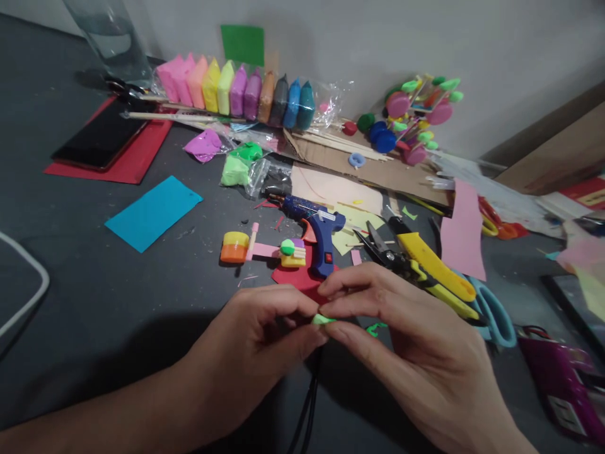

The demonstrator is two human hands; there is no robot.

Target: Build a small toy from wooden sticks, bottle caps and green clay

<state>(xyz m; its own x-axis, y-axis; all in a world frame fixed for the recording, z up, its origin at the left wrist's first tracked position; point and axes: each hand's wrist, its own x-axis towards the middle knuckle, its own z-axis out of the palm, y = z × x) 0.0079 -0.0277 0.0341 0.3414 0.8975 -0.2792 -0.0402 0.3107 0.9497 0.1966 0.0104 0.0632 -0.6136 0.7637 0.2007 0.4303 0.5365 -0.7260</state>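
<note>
Between the fingertips of both hands sits a small lump of light green modelling clay point(322, 320). My left hand point(265, 340) pinches it from the left with thumb and forefinger. From the right, my right hand point(401, 340) presses on it with its thumb and fingertips. Just beyond the hands lies a blue glue gun point(324, 230), partly over a red paper piece point(288, 275). Left of it is a small craft model point(262, 250) with orange, yellow and pink parts. A bright green clay scrap point(375, 329) shows behind the right fingers.
Yellow-handled pliers point(432, 261) and blue scissors point(496, 312) lie right of the hands. Wrapped clay blocks point(236, 91) line the wall, near finished craft models point(416, 120). A blue card point(154, 213) and a phone point(101, 135) are at left. A black cable point(307, 403) runs below the hands.
</note>
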